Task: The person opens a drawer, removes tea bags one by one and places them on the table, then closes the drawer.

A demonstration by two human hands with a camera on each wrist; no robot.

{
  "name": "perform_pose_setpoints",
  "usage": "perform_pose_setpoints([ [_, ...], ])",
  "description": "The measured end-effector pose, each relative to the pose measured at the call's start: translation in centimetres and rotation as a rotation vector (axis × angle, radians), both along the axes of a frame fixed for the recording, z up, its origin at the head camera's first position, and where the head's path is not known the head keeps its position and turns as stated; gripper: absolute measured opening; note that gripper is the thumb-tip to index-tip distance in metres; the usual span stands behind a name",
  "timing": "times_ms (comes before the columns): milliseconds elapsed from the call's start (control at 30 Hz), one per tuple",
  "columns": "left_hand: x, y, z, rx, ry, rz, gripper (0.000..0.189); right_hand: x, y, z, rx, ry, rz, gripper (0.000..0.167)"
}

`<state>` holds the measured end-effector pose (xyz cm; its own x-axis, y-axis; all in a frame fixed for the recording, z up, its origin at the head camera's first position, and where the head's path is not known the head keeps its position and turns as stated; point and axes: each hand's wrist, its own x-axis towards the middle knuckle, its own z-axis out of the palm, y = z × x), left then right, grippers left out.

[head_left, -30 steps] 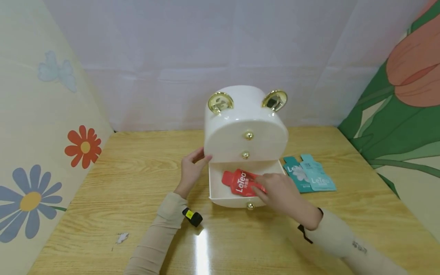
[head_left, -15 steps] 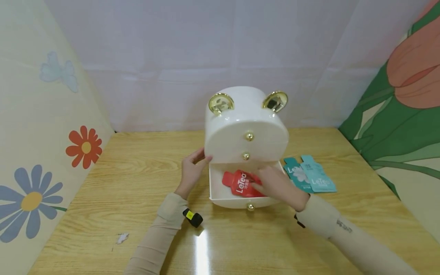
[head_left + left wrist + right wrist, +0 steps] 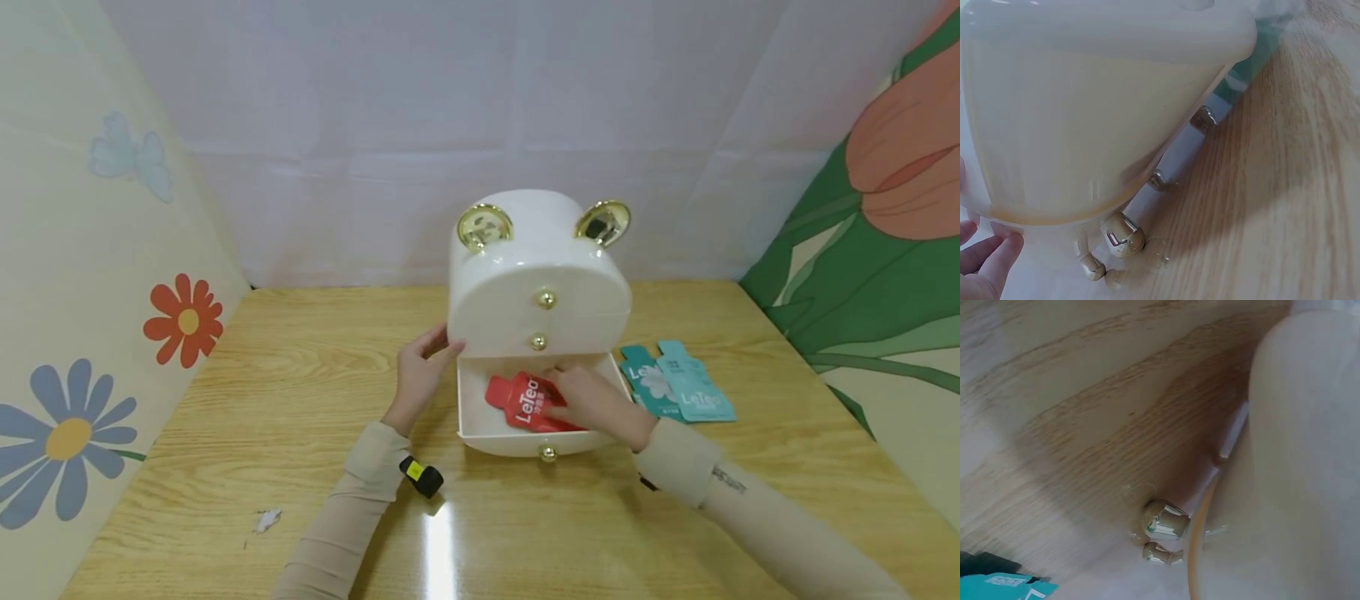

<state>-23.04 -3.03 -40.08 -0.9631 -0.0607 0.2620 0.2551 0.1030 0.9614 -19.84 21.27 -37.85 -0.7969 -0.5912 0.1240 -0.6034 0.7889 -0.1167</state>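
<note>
A white storage box (image 3: 540, 233) with gold ears and gold knobs stands mid-table, its bottom drawer (image 3: 471, 400) pulled out. Inside the drawer lies a red "LeTea" pouch (image 3: 517, 400). My right hand (image 3: 592, 404) reaches over the drawer's right side, thumb and fingers spread apart on the pouch's right end, which they partly cover. At the box's left side rests my left hand (image 3: 422, 371), thumb along the front corner and fingers against the side. In the left wrist view, left-hand fingers (image 3: 999, 259) touch the box's edge. The right wrist view shows no hand.
Right of the box lie a dark teal pouch (image 3: 648, 387) and a light turquoise pouch (image 3: 697, 392), overlapping. A black strap with a yellow patch (image 3: 420, 475) is on the left wrist. Painted flower panels flank the wooden table (image 3: 322, 358); a pale cloth (image 3: 375, 125) hangs behind.
My right hand has shifted slightly left and farther into the drawer, its forearm swinging left. The red pouch stays where it was, and the left hand keeps its place on the box.
</note>
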Motion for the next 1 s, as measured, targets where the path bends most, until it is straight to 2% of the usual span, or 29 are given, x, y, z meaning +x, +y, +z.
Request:
perform_pose_setpoints([
  [233, 0.0, 0.1, 0.1, 0.02, -0.017, -0.005, 0.042, -0.1, 0.0, -0.4, 0.006, -0.02, 0.007, 0.053],
  [467, 1.9, 0.3, 2.7, -0.01, -0.01, -0.002, 0.039, -0.1, -0.1, -0.3, -0.019, -0.065, -0.011, 0.047],
  [833, 2.0, 0.4, 3.0, 0.004, -0.019, 0.002, 0.039, 0.3, -0.4, 0.4, -0.099, -0.108, -0.083, 0.044],
  [1000, 2.0, 0.5, 3.0, -0.004, -0.03, 0.007, 0.039, 0.5, -0.5, 0.7, -0.156, -0.089, -0.074, 0.043],
])
